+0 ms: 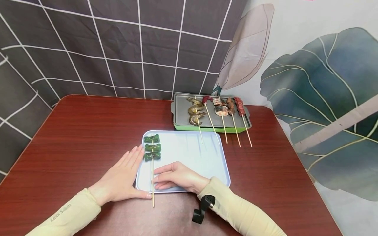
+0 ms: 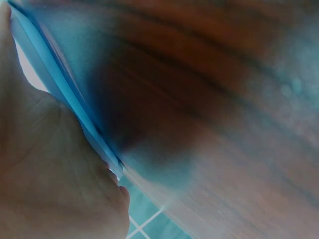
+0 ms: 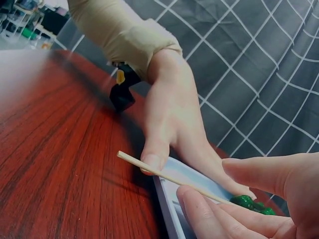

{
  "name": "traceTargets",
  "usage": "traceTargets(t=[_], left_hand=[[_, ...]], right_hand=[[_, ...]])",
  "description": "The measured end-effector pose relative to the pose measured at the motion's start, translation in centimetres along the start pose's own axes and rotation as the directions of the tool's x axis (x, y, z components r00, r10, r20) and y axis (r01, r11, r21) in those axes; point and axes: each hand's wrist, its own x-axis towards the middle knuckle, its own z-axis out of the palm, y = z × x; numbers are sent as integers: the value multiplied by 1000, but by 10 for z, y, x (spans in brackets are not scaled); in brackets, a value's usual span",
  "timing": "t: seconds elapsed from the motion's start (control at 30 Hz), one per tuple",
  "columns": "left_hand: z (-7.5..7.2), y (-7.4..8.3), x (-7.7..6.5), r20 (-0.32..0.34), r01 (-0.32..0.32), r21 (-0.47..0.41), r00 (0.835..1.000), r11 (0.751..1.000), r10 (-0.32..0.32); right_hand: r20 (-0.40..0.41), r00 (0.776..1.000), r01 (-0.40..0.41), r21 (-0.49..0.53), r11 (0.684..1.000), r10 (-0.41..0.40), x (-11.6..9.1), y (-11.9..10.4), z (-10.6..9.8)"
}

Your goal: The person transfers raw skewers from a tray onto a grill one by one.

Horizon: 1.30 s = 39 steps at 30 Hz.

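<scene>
A skewer of glossy green pepper pieces (image 1: 152, 147) lies along the left side of a pale blue tray (image 1: 189, 157), its bare stick end past the near rim. My left hand (image 1: 122, 175) rests along the tray's left edge with straight fingers, thumb at the near corner beside the stick. In the left wrist view, the left palm (image 2: 60, 159) lies against the blue rim. My right hand (image 1: 180, 177) is over the tray, fingertips right at the stick. From the right wrist view, the right thumb (image 3: 259, 172) stands apart from the fingers, with the stick (image 3: 164, 175) just beyond them.
Behind the tray stands a grey-topped green grill (image 1: 184, 114). Across it lie skewers of shrimp (image 1: 195, 111), a dark red piece (image 1: 207, 99), fish chunks (image 1: 220, 109), brown pieces (image 1: 231, 106) and red meat (image 1: 240, 106), sticks reaching toward the tray. A gridded cloth (image 1: 118, 49) hangs behind the table.
</scene>
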Motion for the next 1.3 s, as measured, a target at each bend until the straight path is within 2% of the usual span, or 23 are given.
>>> traceTargets(t=[0.37,0.67,1.03,1.3], left_hand=[[0,0,0,-4,-3,-3,1000,1000,3],[0,0,-1,-17,-9,-8,1000,1000,9],[1,0,-1,-18,-9,-10,1000,1000,9],[0,0,0,-4,0,-3,1000,1000,0]], right_hand=[[-26,999,36,48,998,-35,-5,-2,3],[-60,997,59,41,997,-57,-12,-6,2],[-63,991,115,-16,993,-116,-21,-9,-10],[-80,982,159,-145,977,-172,-43,-26,-27]])
